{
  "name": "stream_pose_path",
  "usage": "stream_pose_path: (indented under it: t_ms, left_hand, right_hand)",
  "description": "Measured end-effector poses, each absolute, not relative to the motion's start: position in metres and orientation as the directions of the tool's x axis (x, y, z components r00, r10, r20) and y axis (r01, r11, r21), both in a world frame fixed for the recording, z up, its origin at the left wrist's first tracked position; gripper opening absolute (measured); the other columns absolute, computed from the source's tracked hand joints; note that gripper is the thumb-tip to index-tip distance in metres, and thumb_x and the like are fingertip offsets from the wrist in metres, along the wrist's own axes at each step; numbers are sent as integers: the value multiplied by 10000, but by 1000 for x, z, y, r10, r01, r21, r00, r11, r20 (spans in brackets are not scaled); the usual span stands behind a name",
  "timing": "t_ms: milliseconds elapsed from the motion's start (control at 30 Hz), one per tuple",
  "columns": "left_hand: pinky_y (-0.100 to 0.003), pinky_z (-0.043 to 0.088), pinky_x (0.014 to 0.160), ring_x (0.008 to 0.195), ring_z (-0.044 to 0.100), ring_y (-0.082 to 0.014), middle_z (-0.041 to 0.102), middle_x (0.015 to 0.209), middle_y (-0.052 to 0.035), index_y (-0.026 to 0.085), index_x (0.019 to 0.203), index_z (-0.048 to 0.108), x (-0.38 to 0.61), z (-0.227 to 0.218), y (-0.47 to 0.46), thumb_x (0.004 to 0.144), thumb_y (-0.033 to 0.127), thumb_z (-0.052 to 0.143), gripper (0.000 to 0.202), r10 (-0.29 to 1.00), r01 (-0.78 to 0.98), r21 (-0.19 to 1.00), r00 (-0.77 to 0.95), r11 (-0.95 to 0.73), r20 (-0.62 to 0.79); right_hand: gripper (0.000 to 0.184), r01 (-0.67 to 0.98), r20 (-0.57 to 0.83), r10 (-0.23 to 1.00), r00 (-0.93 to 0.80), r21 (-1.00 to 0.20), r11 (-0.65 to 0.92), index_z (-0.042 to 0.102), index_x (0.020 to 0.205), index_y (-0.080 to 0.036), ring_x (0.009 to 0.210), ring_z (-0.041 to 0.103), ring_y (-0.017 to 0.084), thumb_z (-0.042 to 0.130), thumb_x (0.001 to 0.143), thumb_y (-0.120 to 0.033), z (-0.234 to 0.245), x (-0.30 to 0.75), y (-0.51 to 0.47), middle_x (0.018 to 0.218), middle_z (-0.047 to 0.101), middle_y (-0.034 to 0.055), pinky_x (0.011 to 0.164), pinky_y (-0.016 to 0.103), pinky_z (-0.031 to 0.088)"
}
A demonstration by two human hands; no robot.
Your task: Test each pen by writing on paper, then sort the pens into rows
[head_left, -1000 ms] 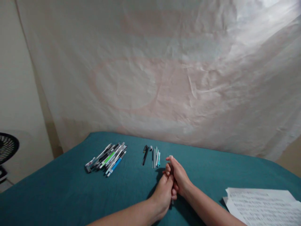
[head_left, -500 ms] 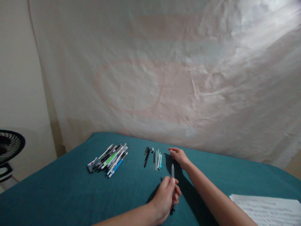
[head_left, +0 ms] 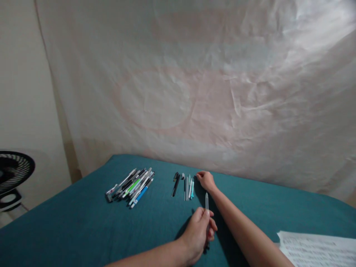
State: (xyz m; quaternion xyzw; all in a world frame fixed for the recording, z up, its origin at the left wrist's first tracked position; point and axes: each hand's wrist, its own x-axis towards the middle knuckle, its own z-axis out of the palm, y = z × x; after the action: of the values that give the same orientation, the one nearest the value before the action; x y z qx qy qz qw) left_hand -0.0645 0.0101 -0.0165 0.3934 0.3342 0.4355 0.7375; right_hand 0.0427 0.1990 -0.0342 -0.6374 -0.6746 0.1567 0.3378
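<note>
My left hand (head_left: 198, 231) is closed around a pen (head_left: 207, 202) with a clear barrel, its pointed end up and away from me. Farther out, my right hand (head_left: 206, 180) rests low over the cloth with thumb and fingertips pinched together; what they hold, if anything, is too small to make out. Just left of those fingertips lies a small row of grey, white and teal pens (head_left: 187, 188). A small white-and-dark piece (head_left: 183, 176) lies at the top of that row. Beside it are a black pen (head_left: 176, 185) and a short dark piece (head_left: 175, 176).
A heap of pens (head_left: 136, 187), one bright green and one blue, lies at the left on the teal cloth (head_left: 83, 222). Handwritten paper (head_left: 319, 246) lies at the right front. A black fan (head_left: 15, 172) stands at the far left, and a pale sheet (head_left: 172, 100) hangs behind.
My right hand has moved slightly left, toward the small row of pens, and its fingers have drawn together. My left hand keeps its hold on the pen. The view has shifted a little.
</note>
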Motion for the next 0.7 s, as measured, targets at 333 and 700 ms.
stream_pose_path:
  t_ms: [333,700]
  left_hand:
    - [-194,185,442,448,337,-41,459,598,36,159,847,402,-65,-15,9,823,371,366,216,900,-395,861,409,322,-149]
    - [-197,184,443,454,337,-43,455,607,34,158,852,391,-64,-15,11,836,372,346,219,899,-383,869,414,314,-142]
  right_hand:
    - [297,738,275,954,-116,-619,268,656,948,-144,740,600,164,498,737,-281,-25,58,186,893,669,77,673,234,422]
    - [328,709,303,941,-152,-630,317,645,967,-139,581,557,137,550,672,-246,-29,61,180,730,663,45,597,234,424]
